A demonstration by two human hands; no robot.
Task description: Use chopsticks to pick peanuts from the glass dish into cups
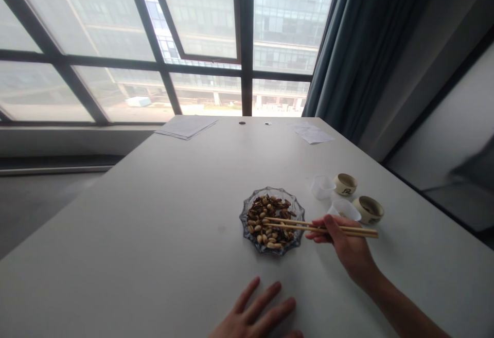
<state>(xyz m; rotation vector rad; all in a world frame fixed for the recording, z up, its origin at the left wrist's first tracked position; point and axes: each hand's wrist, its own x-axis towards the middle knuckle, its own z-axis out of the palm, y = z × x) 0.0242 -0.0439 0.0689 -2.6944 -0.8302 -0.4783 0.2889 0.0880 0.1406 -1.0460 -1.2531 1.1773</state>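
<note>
A cut-glass dish [242,218] sits on the white table [154,225], heaped with brown-and-cream roasted seeds [268,219]. My right hand [341,237] holds a pair of wooden chopsticks [304,226] beside the dish, with their tips over the seeds. I cannot tell whether the tips touch a seed. My left hand [257,315] rests at the bottom edge of the view near the table's front, fingers spread and holding nothing.
Right of the dish stand several small cups: a clear plastic cup [322,187], a white cup [344,209], and two cream ceramic cups [368,210]. Loose papers [186,126] lie at the far edge, before a large window and dark curtain [339,55].
</note>
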